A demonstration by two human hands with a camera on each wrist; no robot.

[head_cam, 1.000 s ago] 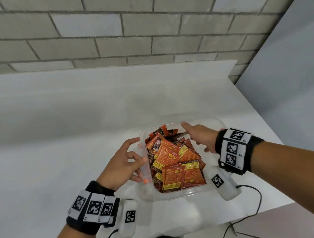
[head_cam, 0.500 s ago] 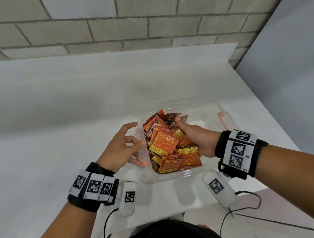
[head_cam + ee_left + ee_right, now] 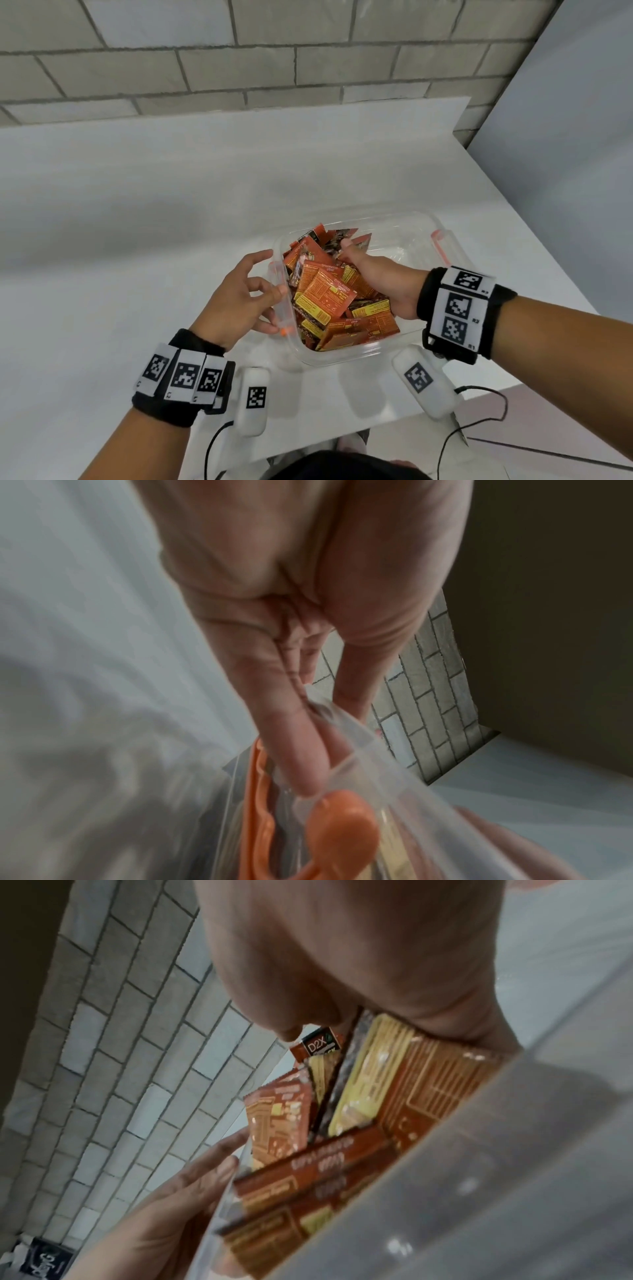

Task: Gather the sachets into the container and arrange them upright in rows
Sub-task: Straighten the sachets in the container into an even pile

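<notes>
A clear plastic container point(image 3: 414, 229) with orange latches stands near the table's front edge. Several orange and red sachets point(image 3: 325, 298) are bunched in its left half, some leaning, some lying flat. My left hand point(image 3: 274, 308) grips the container's left wall by an orange latch point(image 3: 342, 826), thumb inside and fingers outside. My right hand point(image 3: 373, 277) is inside the container, palm against the right side of the pile and thumb straight on top. Its fingers are hidden behind the sachets point(image 3: 377, 1110). The container's right half is bare.
The white table point(image 3: 137, 240) runs back to a brick wall point(image 3: 308, 61). A grey panel point(image 3: 565, 137) stands at the right. The table's front edge point(image 3: 445, 413) is close below the container. Cables point(image 3: 496, 394) hang from my wrists. A dark packet point(image 3: 44, 1259) shows in the right wrist view.
My right hand has gone from the far rim down into the container and pushed the sachets left. The left hand has kept its grip on the left wall.
</notes>
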